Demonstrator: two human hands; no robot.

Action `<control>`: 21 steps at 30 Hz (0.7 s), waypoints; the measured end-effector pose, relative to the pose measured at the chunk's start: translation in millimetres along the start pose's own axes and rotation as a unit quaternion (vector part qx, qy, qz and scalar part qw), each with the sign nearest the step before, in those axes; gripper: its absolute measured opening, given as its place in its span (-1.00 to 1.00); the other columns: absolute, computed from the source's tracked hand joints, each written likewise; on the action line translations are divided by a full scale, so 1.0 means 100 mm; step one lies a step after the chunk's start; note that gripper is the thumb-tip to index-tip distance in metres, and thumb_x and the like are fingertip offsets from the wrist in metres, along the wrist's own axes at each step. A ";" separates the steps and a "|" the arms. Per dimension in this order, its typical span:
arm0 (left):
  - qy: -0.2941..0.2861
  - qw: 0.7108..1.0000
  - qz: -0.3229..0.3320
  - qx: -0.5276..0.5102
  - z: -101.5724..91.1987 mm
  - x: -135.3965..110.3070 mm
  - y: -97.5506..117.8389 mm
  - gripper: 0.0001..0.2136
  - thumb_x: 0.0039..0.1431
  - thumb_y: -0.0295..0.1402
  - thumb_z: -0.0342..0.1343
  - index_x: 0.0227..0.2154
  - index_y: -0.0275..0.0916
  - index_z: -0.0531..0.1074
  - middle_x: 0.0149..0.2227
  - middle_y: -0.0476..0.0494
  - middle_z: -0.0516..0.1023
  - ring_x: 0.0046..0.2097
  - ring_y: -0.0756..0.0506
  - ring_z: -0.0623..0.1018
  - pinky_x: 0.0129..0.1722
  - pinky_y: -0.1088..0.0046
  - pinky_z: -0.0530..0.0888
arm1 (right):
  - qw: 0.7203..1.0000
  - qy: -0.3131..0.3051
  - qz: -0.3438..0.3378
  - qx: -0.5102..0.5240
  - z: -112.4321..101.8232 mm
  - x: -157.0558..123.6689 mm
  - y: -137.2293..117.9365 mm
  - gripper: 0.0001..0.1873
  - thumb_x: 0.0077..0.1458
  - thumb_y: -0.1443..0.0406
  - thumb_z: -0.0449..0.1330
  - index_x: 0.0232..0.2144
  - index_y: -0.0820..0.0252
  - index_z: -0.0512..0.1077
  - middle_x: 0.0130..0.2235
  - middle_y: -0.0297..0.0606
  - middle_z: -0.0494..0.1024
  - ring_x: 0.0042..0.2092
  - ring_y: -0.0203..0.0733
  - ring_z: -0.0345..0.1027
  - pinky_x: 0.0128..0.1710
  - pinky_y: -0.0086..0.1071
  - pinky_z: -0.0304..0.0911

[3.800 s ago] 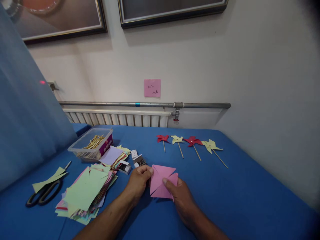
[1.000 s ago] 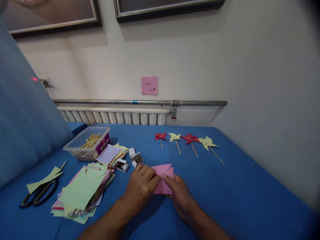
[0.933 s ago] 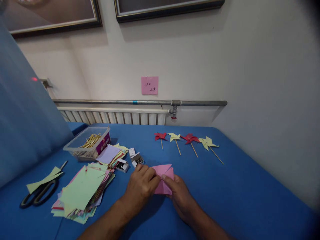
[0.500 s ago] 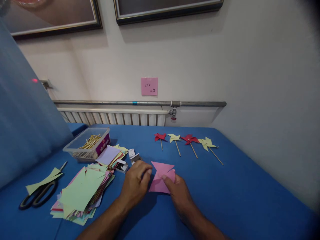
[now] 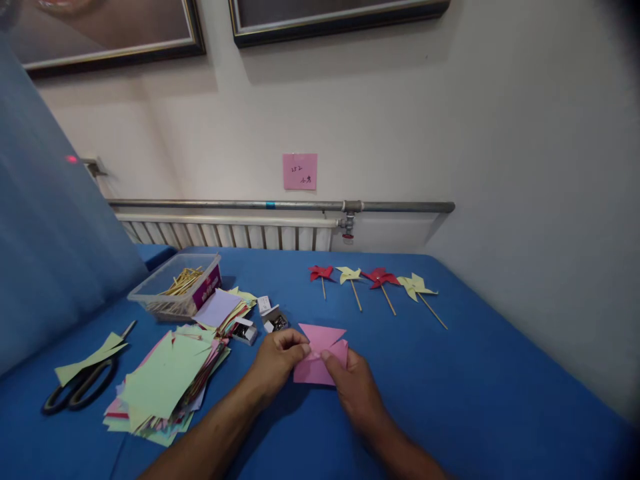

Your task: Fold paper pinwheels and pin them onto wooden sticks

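Note:
A pink paper square (image 5: 320,373) with slits cut in from its corners is held just above the blue table. My right hand (image 5: 357,383) grips its right side, thumb on top and fingers beneath. At the left side, my left hand (image 5: 281,357) is closed, thumb and forefinger pinching the paper near its left slit. Part of the paper near the middle is bent up between the two thumbs. Just beyond my left hand sits a small open box (image 5: 275,320) of dark metal pins or tacks. A second such box (image 5: 245,330) stands beside it.
Finished pinwheels on sticks (image 5: 380,278) lie in a row at the back right. At left are a stack of coloured paper (image 5: 165,373), black-handled scissors (image 5: 83,387) under a cut green sheet, and a clear plastic tub (image 5: 175,293) of wooden sticks.
My left hand has moved down and right onto the pink paper and now pinches it. The paper has shifted slightly left, and the pin box behind my left hand shows more.

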State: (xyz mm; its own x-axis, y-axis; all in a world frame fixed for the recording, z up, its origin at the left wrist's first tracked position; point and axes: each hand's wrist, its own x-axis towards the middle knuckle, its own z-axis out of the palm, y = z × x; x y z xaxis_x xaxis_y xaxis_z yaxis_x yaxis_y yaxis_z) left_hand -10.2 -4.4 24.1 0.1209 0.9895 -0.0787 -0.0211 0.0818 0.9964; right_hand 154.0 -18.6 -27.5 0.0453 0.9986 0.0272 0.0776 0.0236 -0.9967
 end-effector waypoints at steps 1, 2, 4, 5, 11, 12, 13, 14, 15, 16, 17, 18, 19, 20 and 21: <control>0.004 1.000 -0.001 0.004 -0.01 0.01 0.01 -0.73 -0.18 -0.16 0.31 -0.51 -0.28 0.49 -0.58 0.07 0.37 -0.50 0.03 0.26 -0.45 0.47 0.17 | 1.000 -0.007 0.001 0.018 0.00 0.00 0.00 -0.42 0.08 -0.16 0.28 -0.16 0.21 0.63 -0.28 -0.14 0.72 -0.27 0.03 0.57 -0.27 -0.23 0.47; 0.005 1.000 -0.002 0.008 -0.01 0.01 0.01 -0.73 -0.17 -0.16 0.30 -0.52 -0.28 0.49 -0.59 0.07 0.36 -0.51 0.04 0.25 -0.45 0.47 0.15 | 1.000 -0.012 0.002 0.024 0.00 0.00 -0.01 -0.43 0.08 -0.16 0.28 -0.17 0.20 0.63 -0.28 -0.13 0.72 -0.27 0.04 0.57 -0.27 -0.22 0.47; 0.004 1.000 -0.004 0.012 -0.02 0.02 0.02 -0.73 -0.17 -0.15 0.29 -0.53 -0.27 0.49 -0.60 0.08 0.34 -0.52 0.04 0.23 -0.46 0.47 0.13 | 0.999 -0.019 0.003 0.033 0.00 0.00 -0.02 -0.45 0.08 -0.13 0.29 -0.17 0.20 0.63 -0.26 -0.13 0.73 -0.27 0.04 0.57 -0.24 -0.20 0.48; 0.005 1.000 -0.003 0.014 -0.01 0.02 0.02 -0.73 -0.17 -0.15 0.29 -0.53 -0.27 0.48 -0.60 0.09 0.33 -0.52 0.04 0.22 -0.47 0.47 0.13 | 0.999 -0.021 0.006 0.035 0.00 0.00 -0.02 -0.46 0.07 -0.12 0.29 -0.17 0.21 0.63 -0.27 -0.12 0.72 -0.28 0.04 0.56 -0.24 -0.20 0.48; 0.023 0.999 -0.014 0.027 0.02 0.02 -0.01 -0.72 -0.16 -0.12 0.28 -0.54 -0.25 0.46 -0.63 0.11 0.32 -0.55 0.05 0.20 -0.49 0.47 0.12 | 1.000 -0.017 0.020 0.010 -0.01 0.02 -0.02 -0.48 0.05 -0.10 0.29 -0.24 0.22 0.63 -0.34 -0.16 0.69 -0.31 0.01 0.53 -0.29 -0.23 0.44; 0.027 0.999 -0.014 0.029 0.02 0.02 -0.02 -0.72 -0.16 -0.12 0.27 -0.54 -0.24 0.46 -0.63 0.11 0.31 -0.55 0.05 0.20 -0.50 0.48 0.12 | 1.000 -0.018 0.022 0.005 -0.02 0.02 -0.01 -0.49 0.05 -0.10 0.29 -0.26 0.22 0.63 -0.35 -0.16 0.69 -0.32 0.01 0.53 -0.30 -0.24 0.44; 0.031 0.999 -0.012 0.031 0.03 0.03 -0.03 -0.73 -0.16 -0.12 0.27 -0.54 -0.24 0.45 -0.63 0.11 0.31 -0.55 0.05 0.19 -0.50 0.48 0.12 | 1.000 -0.019 0.023 -0.001 -0.02 0.02 -0.01 -0.50 0.05 -0.11 0.29 -0.28 0.21 0.62 -0.36 -0.16 0.69 -0.33 0.01 0.53 -0.31 -0.25 0.43; 0.034 0.999 -0.010 0.032 0.03 0.03 -0.03 -0.73 -0.16 -0.12 0.26 -0.54 -0.24 0.45 -0.63 0.11 0.31 -0.54 0.05 0.20 -0.50 0.48 0.12 | 0.999 -0.021 0.023 -0.005 -0.02 0.03 0.00 -0.51 0.05 -0.11 0.29 -0.30 0.21 0.62 -0.36 -0.17 0.68 -0.33 0.00 0.53 -0.31 -0.25 0.43; 0.034 0.999 -0.008 0.033 0.03 0.04 -0.04 -0.73 -0.16 -0.12 0.25 -0.54 -0.24 0.45 -0.62 0.11 0.31 -0.54 0.05 0.20 -0.50 0.48 0.12 | 0.999 -0.024 0.022 -0.005 -0.03 0.03 0.01 -0.51 0.05 -0.11 0.29 -0.30 0.20 0.62 -0.36 -0.17 0.68 -0.33 0.00 0.53 -0.32 -0.25 0.43; 0.032 0.999 -0.009 0.035 0.03 0.04 -0.05 -0.73 -0.16 -0.12 0.25 -0.54 -0.24 0.45 -0.62 0.11 0.31 -0.54 0.05 0.20 -0.50 0.49 0.12 | 0.999 -0.027 0.021 -0.002 -0.03 0.03 0.01 -0.50 0.04 -0.11 0.30 -0.29 0.20 0.62 -0.36 -0.17 0.69 -0.33 0.00 0.53 -0.32 -0.25 0.43; 0.029 0.999 -0.009 0.036 0.03 0.04 -0.06 -0.73 -0.15 -0.12 0.24 -0.53 -0.24 0.45 -0.62 0.11 0.32 -0.55 0.05 0.20 -0.51 0.49 0.13 | 0.999 -0.028 0.018 0.003 -0.03 0.03 0.02 -0.49 0.04 -0.12 0.30 -0.28 0.20 0.62 -0.36 -0.17 0.69 -0.33 0.01 0.53 -0.32 -0.25 0.44; 0.027 0.999 -0.008 0.038 0.03 0.05 -0.07 -0.74 -0.15 -0.13 0.24 -0.52 -0.24 0.45 -0.62 0.10 0.32 -0.55 0.05 0.21 -0.51 0.48 0.13 | 1.000 -0.026 0.015 0.008 -0.02 0.03 0.03 -0.48 0.04 -0.13 0.31 -0.25 0.20 0.63 -0.35 -0.17 0.69 -0.33 0.01 0.54 -0.32 -0.25 0.44; 0.027 0.999 -0.004 0.041 0.03 0.05 -0.08 -0.74 -0.15 -0.14 0.23 -0.50 -0.24 0.45 -0.61 0.10 0.33 -0.55 0.04 0.22 -0.52 0.48 0.14 | 1.000 -0.024 0.014 0.012 -0.02 0.04 0.04 -0.47 0.04 -0.14 0.31 -0.24 0.20 0.63 -0.35 -0.17 0.70 -0.34 0.01 0.54 -0.32 -0.24 0.45; 0.028 0.999 0.002 0.046 0.03 0.05 -0.10 -0.75 -0.13 -0.15 0.22 -0.48 -0.24 0.45 -0.61 0.10 0.34 -0.55 0.03 0.23 -0.52 0.48 0.16 | 1.000 -0.022 0.013 0.015 -0.02 0.04 0.05 -0.46 0.04 -0.14 0.31 -0.23 0.20 0.63 -0.34 -0.16 0.70 -0.34 0.01 0.54 -0.31 -0.24 0.46; 0.032 0.998 0.013 0.054 0.03 0.04 -0.11 -0.77 -0.11 -0.17 0.21 -0.46 -0.23 0.45 -0.60 0.10 0.34 -0.56 0.03 0.25 -0.53 0.48 0.17 | 1.000 -0.021 0.011 0.017 -0.01 0.04 0.06 -0.45 0.05 -0.15 0.30 -0.22 0.19 0.63 -0.34 -0.16 0.70 -0.33 0.01 0.54 -0.31 -0.24 0.46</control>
State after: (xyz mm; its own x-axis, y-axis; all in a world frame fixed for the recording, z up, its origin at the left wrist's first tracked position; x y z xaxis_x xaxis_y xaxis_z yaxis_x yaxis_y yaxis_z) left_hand -6.7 -1.6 13.2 0.0578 0.9970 -0.0518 0.0838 0.0469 0.9954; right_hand 156.1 -14.6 -33.3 0.0043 1.0000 0.0024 0.0432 0.0022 -0.9991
